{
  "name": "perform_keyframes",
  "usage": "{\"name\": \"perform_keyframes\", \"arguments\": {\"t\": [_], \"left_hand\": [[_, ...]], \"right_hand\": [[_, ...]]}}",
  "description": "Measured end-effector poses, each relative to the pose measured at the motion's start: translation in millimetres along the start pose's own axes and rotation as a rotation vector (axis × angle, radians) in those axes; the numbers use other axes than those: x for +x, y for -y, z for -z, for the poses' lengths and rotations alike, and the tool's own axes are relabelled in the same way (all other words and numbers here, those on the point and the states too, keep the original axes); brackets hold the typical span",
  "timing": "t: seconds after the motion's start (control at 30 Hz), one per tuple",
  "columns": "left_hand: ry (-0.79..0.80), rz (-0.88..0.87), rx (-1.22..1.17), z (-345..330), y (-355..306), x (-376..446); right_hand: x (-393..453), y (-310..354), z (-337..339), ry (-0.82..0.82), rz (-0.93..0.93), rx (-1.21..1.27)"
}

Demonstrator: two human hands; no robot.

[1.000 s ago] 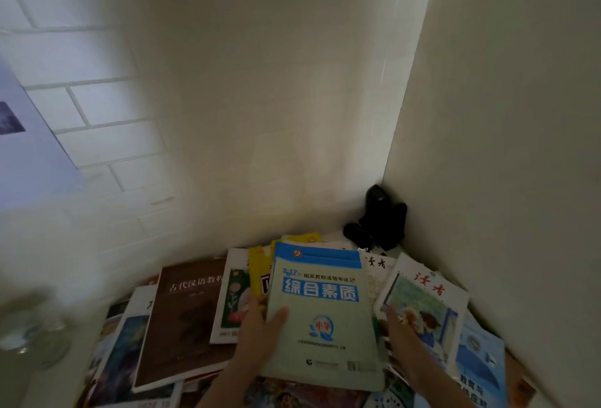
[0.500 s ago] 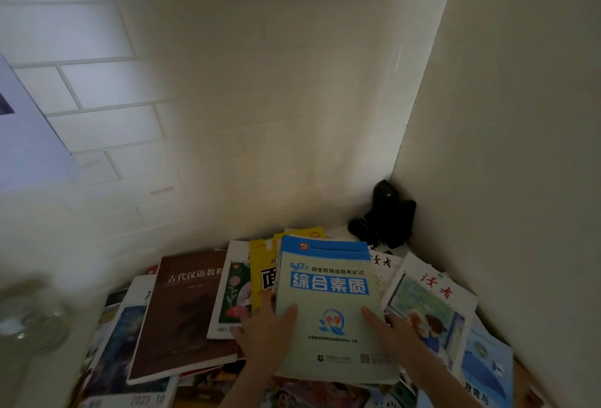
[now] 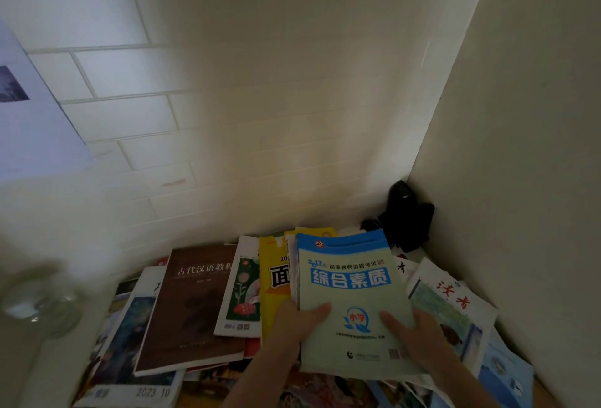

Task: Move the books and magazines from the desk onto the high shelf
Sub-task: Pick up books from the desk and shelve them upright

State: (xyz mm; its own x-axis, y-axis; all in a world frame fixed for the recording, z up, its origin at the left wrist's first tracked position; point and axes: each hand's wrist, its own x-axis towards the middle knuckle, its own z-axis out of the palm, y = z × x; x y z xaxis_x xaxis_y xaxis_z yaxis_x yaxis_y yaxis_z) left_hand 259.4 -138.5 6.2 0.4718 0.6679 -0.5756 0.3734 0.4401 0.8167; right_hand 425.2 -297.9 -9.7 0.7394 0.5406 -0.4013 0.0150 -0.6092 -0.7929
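A pale green book with a blue top band [image 3: 351, 294] is raised a little above a spread of books and magazines. My left hand [image 3: 292, 326] grips its left edge, thumb on the cover. My right hand [image 3: 419, 339] holds its lower right side, thumb on the cover too. More pages show stacked under the green cover at its left edge. Beneath lie a brown book [image 3: 195, 303], a yellow book [image 3: 276, 281], a white flower-cover magazine [image 3: 242, 290] and a white magazine with red characters [image 3: 452, 307].
A white brick wall rises behind, and a plain side wall [image 3: 520, 147] closes the right. A black object [image 3: 406, 219] stands in the corner. A blurred glass vessel [image 3: 39, 303] sits at the left. A "2023 10" magazine [image 3: 130, 359] and a blue booklet [image 3: 504, 372] lie near the front.
My right hand has come from beside the green book onto its cover. Both hands have tilted the book's far end up off the pile. The view has shifted downward.
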Motion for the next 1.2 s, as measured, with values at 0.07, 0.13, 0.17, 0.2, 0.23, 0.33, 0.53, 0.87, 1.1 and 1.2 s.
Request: {"name": "perform_keyframes", "arguments": {"t": [0.07, 0.13, 0.17, 0.2, 0.23, 0.33, 0.53, 0.87, 1.1, 1.2], "left_hand": [[-0.021, -0.015, -0.018, 5.7, -0.8, 4.4], [-0.047, -0.030, -0.001, 19.6, -6.9, 6.4], [-0.056, -0.018, 0.022, 29.3, -8.0, 11.3], [-0.079, -0.016, 0.063, 38.9, -6.1, 20.5], [-0.108, 0.008, 0.142, 48.2, -3.1, 31.2], [-0.067, 0.046, 0.202, 69.1, 2.7, 45.5], [0.139, 0.066, 0.000, 79.0, 2.8, 41.1], [0.018, -0.017, 0.119, 56.1, -14.3, 38.2], [0.046, -0.258, 0.081, 52.2, -0.6, 5.8], [0.097, -0.332, 0.087, 53.2, -0.8, -7.6]], "right_hand": [[-0.1, 11.6, -1.8, -0.013, 0.073, -0.018], [-0.8, 29.4, -7.8, 0.021, 0.148, -0.032], [0.8, 37.0, -13.4, 0.039, 0.169, -0.024], [2.4, 43.2, -19.9, 0.056, 0.176, -0.013], [5.0, 47.6, -27.2, 0.071, 0.180, -0.007], [15.6, 48.2, -45.9, 0.087, 0.175, -0.041], [22.7, 47.9, -41.7, 0.158, 0.092, -0.166], [24.3, 35.6, -23.7, 0.332, 0.113, 0.020], [23.7, 19.3, -24.5, 0.381, 0.096, 0.384], [25.5, 27.3, -24.9, 0.419, 0.061, 0.569]]}}
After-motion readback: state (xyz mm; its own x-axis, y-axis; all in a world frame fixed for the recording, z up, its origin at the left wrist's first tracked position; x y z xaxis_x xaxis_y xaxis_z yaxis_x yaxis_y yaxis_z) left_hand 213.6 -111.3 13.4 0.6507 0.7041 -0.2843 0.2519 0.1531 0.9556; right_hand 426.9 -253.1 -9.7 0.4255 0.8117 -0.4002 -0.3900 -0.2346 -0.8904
